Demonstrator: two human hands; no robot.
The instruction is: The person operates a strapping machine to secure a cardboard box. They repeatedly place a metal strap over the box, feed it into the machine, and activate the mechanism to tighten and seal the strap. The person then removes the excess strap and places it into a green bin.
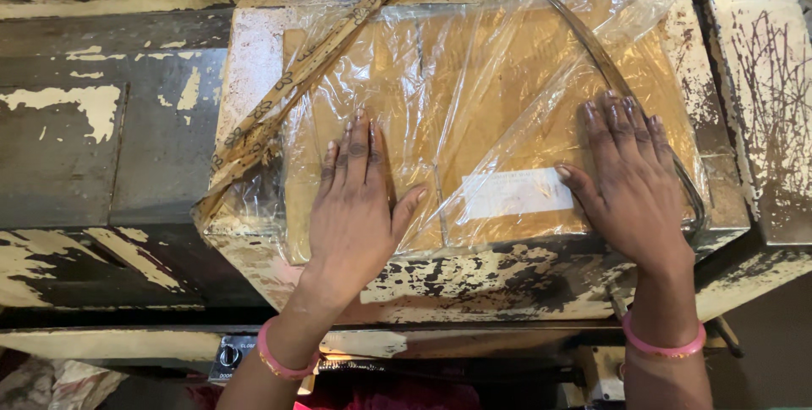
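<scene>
Both forearms cut off by bottom edge. Left hand (355, 207) and right hand (630, 177) cover parts of the plastic-wrapped brown package (499, 97). White label (516, 192): print too blurred to tell. Strap (584, 46) runs off top edge; knob panel (230, 357) below sits partly hidden, prob. machine controls.
</scene>
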